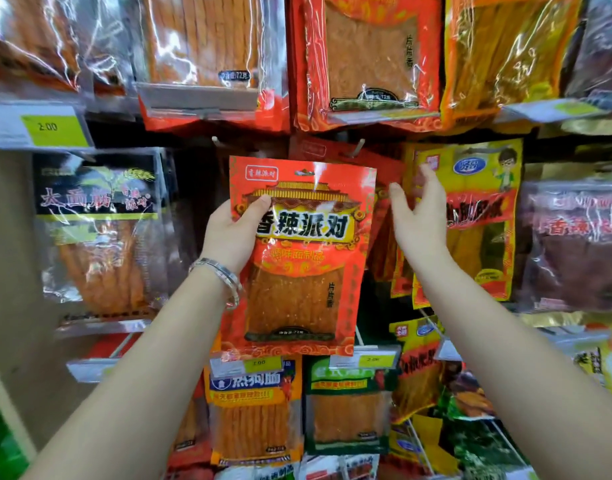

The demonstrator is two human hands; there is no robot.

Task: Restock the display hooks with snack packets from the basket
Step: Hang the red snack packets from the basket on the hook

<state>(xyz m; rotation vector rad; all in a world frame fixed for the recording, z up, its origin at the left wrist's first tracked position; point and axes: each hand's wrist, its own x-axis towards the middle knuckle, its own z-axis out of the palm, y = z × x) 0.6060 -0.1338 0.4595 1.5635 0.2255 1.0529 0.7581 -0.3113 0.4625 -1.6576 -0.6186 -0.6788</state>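
The left hand (233,233) holds 1 red snack packet (297,258) up in front of the wall of snacks. The thumb lies on the front of the packet, near the top left, and the other fingers are tucked behind it. The packet is upright, with big writing on the front and a clear window lower down that shows orange food inside. A silver bracelet (221,275) sits on the left wrist.

The right hand (419,216) holds nothing. Its fingers are spread and loose, just beside the right edge of the red packet. I cannot tell if the thumb touches the packet.

Just above the red packet, 2 metal hooks stick out of the wall. The left hook (215,140) looks bare. The right hook (359,145) has another red packet (384,161) hanging on it, behind the one in the hand.

A yellow packet (471,216) hangs behind the right hand. A black packet (100,216) hangs to the left. Below the red packet hang an orange packet (256,410) and a green packet (346,403). At the top left a green price tag (46,126) says 2.00.
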